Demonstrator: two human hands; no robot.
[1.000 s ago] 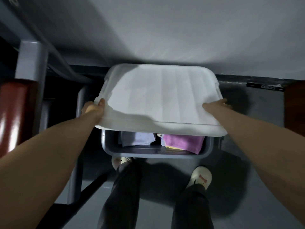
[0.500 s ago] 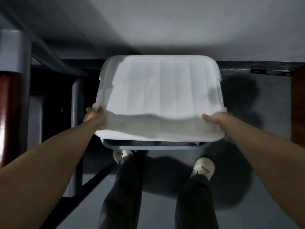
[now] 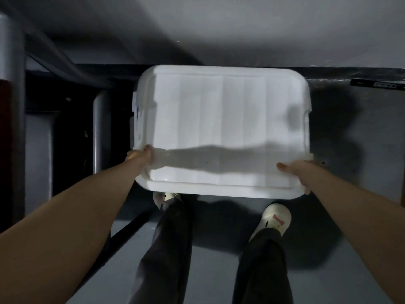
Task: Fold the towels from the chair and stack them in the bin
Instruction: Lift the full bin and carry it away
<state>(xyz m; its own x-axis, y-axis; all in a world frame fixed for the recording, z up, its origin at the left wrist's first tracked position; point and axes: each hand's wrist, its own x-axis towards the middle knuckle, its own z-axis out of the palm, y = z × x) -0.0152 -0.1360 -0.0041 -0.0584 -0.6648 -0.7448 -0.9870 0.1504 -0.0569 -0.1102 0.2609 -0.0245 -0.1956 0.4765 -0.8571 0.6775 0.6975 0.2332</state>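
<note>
The left hand (image 3: 140, 156) and right hand (image 3: 295, 173) grip the near corners of the white ribbed rectangular plastic lid (image 3: 221, 126), fingers curled under its rim, thumbs on top.

A dim room: pale wall (image 3: 241, 25) at twelve o'clock, grey floor (image 3: 350, 132) below, a dark baseboard (image 3: 328, 71) between them, grey metal posts (image 3: 11, 84) at nine o'clock.

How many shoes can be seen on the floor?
2: one shoe pokes out under the lid's near edge at centre, the other lies fully visible further right.
</note>
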